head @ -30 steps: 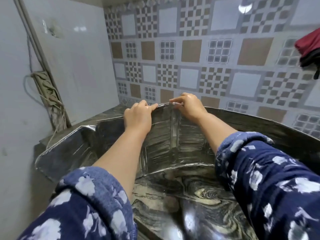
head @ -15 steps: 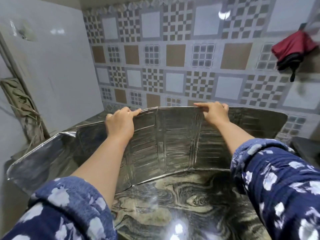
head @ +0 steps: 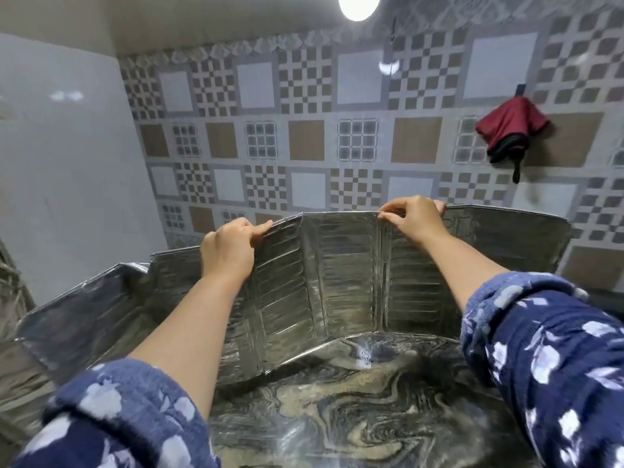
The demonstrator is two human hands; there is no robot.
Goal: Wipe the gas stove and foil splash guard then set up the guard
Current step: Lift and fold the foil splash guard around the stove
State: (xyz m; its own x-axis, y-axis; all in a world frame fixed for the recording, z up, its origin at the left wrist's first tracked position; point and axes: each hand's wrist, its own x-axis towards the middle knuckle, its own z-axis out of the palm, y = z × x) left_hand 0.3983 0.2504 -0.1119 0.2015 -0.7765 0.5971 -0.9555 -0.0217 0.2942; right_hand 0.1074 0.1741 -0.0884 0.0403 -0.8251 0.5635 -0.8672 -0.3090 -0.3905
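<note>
The foil splash guard (head: 337,275) stands upright on the marbled counter (head: 354,410), folded into several ribbed panels that curve around the back and left side. My left hand (head: 229,248) grips its top edge left of the middle. My right hand (head: 415,217) pinches the top edge further right, at a fold between two panels. Both forearms reach forward from blue flowered sleeves. No gas stove is in view.
A patterned tile wall (head: 304,140) rises right behind the guard, and a plain white wall (head: 67,170) closes the left side. A red folded umbrella (head: 510,130) hangs on the tiles at the right. A ceiling lamp (head: 358,5) glares at the top.
My hands have moved apart along the guard's top edge, the right one sliding right. The guard has spread wider and stands more upright. The view has tilted up.
</note>
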